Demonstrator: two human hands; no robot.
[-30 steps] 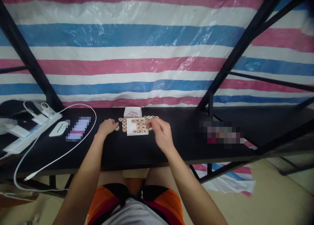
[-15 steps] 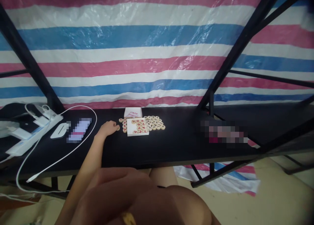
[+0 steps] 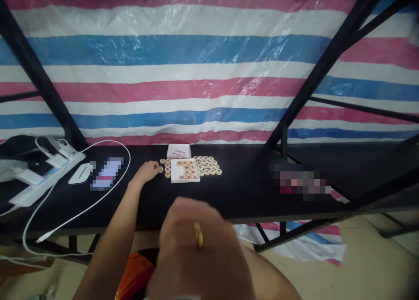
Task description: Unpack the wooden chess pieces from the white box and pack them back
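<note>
My left hand (image 3: 148, 172) rests low on the black table with its fingers bent over a round wooden Chinese chess piece (image 3: 160, 169). Just right of it, a short group of red-marked pieces (image 3: 167, 169) lies along the side of a white square box (image 3: 177, 174). Inside that box are several more red-marked pieces, with a bare patch at its left. Dark-marked pieces (image 3: 207, 165) lie in rows on the table beyond its right side. Large and blurred, my right hand (image 3: 203, 243) is raised close to the camera, a gold-coloured ring on it; its fingers cannot be made out.
Behind the box stands a white lid (image 3: 178, 151) with pinkish marking. Leftward are a phone-like blurred object (image 3: 107, 173), a white flat device (image 3: 80, 173), a power strip (image 3: 47, 182) and a white cable (image 3: 129, 160). Black metal bars (image 3: 310, 82) slant up before striped sheeting.
My left hand has shifted slightly right with the piece, nearer the red-marked group. My right hand has risen and moved right, and an orange cloth now shows below. The view has shifted slightly.
</note>
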